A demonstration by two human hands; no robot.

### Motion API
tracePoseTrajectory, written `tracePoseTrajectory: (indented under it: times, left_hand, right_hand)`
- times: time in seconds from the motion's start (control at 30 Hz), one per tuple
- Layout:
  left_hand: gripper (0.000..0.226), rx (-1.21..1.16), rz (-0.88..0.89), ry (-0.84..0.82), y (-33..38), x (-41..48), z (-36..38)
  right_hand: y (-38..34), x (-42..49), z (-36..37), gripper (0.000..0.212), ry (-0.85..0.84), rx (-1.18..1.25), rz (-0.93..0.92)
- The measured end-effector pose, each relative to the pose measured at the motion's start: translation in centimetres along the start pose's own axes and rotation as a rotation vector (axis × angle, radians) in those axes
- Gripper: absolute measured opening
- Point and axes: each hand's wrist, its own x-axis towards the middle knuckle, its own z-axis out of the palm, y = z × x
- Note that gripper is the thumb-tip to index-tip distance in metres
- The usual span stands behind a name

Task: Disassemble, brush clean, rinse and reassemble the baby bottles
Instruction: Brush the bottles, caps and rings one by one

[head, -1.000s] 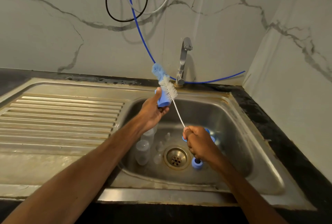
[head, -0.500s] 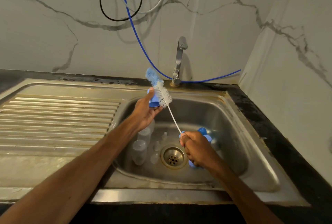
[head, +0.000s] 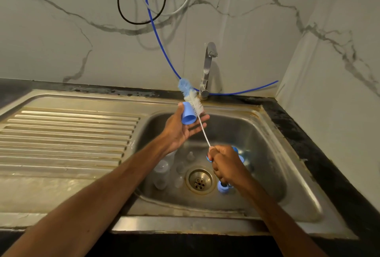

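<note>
One cap [head: 188, 113] pinched in left hand [head: 181, 128], mouth down-right, right hand [head: 226, 164] gripping brush [head: 193, 102] slanting up-left

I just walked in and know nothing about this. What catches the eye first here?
Over a steel sink, the left hand holds a blue cap, and the right hand grips the wire handle of a bottle brush, its white bristles beside that cap. Below, clear bottles lie in the basin left of the drain. A blue tube runs down the marble wall behind the tap.
</note>
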Motion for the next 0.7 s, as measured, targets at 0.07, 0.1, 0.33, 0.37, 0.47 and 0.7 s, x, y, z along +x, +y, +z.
tracePoseTrajectory:
  times: [0.07, 0.1, 0.33, 0.37, 0.47, 0.7]
  left_hand:
    - [0.056, -0.029, 0.048, 0.102, 0.8, 0.7, -1.1]
    - [0.055, -0.016, 0.062, 0.158, 1.2, 1.1, -1.9]
    - [0.048, 0.287, -0.036, 0.04, -1.1, 0.0, 0.5]
    - [0.049, 0.358, -0.016, 0.066, -1.2, 0.1, 0.7]
    - [0.041, 0.628, 0.121, 0.038, -1.5, 0.7, -0.4]
    - [0.039, 1.209, 0.249, -0.31, -4.7, -0.4, 0.5]
  right_hand:
    - [0.4, -0.9, 0.0, 0.034, -0.046, 0.008, -0.025]
    - [0.7, -1.3, 0.0, 0.036, -0.059, 0.007, -0.044]
    - [0.1, 1.5, -0.9, 0.035, 0.071, -0.012, -0.078]
    - [0.1, 1.8, -1.6, 0.033, 0.099, -0.012, -0.069]
    - [0.7, 2.2, -3.8, 0.032, 0.211, -0.151, -0.122]
    - [1.8, 2.6, -5.4, 0.035, 0.365, -0.349, -0.323]
